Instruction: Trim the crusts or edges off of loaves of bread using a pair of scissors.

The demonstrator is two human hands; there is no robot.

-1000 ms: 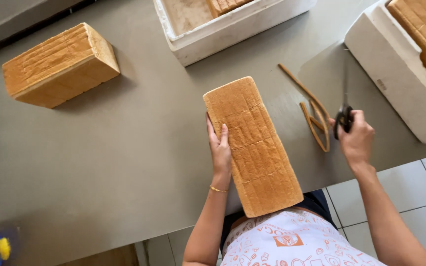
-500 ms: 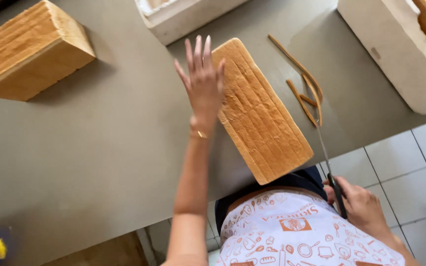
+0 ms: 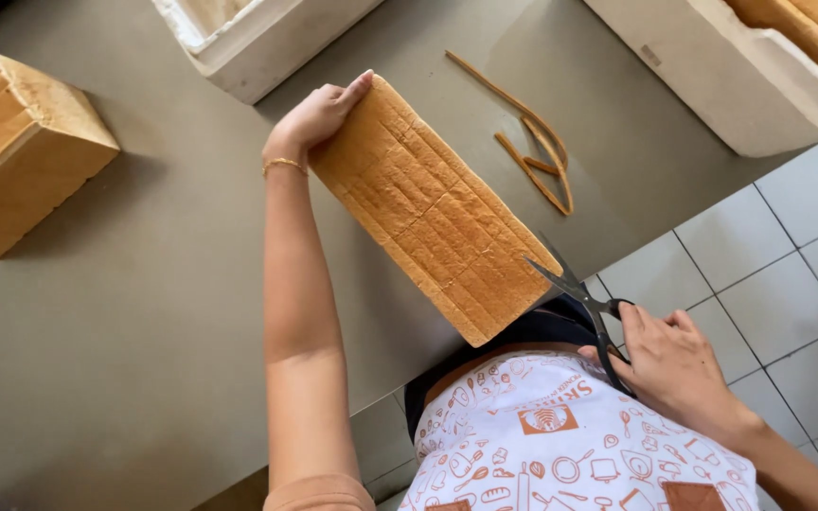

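A long flat slab of brown-crusted bread (image 3: 433,208) lies slantwise on the grey table (image 3: 163,312), its near end overhanging the table's edge. My left hand (image 3: 319,114) grips the slab's far left corner; a thin gold bracelet circles the wrist. My right hand (image 3: 674,355) holds black scissors (image 3: 584,303) by the handles. Their blades are parted and point at the slab's near right edge, just touching it. Thin strips of cut crust (image 3: 532,151) lie on the table right of the slab.
A block loaf (image 3: 11,151) stands at the far left. A white foam box (image 3: 257,38) sits at the top middle. Another white foam box (image 3: 721,80) with bread slabs sits at the top right. Pale floor tiles (image 3: 778,284) show to the right. An apron (image 3: 560,435) covers my front.
My left hand dropped from open in the air onto the slab's far corner. My right hand brought the scissors up to the slab's near right edge.
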